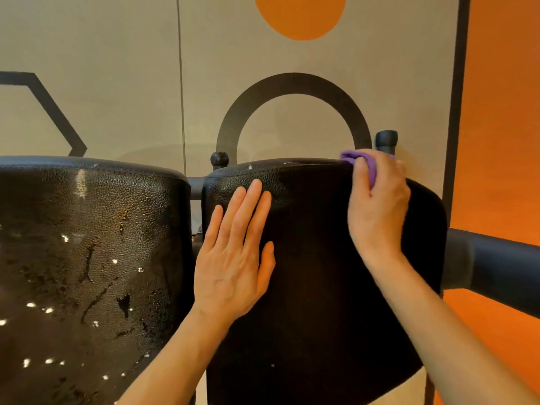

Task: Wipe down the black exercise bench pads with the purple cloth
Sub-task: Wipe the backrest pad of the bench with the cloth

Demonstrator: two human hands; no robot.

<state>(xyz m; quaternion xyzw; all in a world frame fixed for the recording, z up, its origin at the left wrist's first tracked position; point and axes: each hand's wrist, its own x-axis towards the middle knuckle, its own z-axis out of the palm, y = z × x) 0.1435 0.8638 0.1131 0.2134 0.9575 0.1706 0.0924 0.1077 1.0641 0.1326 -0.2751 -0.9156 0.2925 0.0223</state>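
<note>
Two black textured pads stand side by side. The left pad (87, 258) glistens with wet streaks and droplets. The right pad (315, 287) looks matte and dark. My left hand (233, 258) lies flat with fingers spread on the right pad's upper left part. My right hand (378, 206) presses the bunched purple cloth (358, 160) against the right pad's top right edge; most of the cloth is hidden under my fingers.
A black padded arm (496, 270) juts out right of the pad. Two black handle knobs, one small (219, 159) and one taller (386, 140), rise behind the pads. A beige wall with black and orange shapes (298, 16) stands close behind.
</note>
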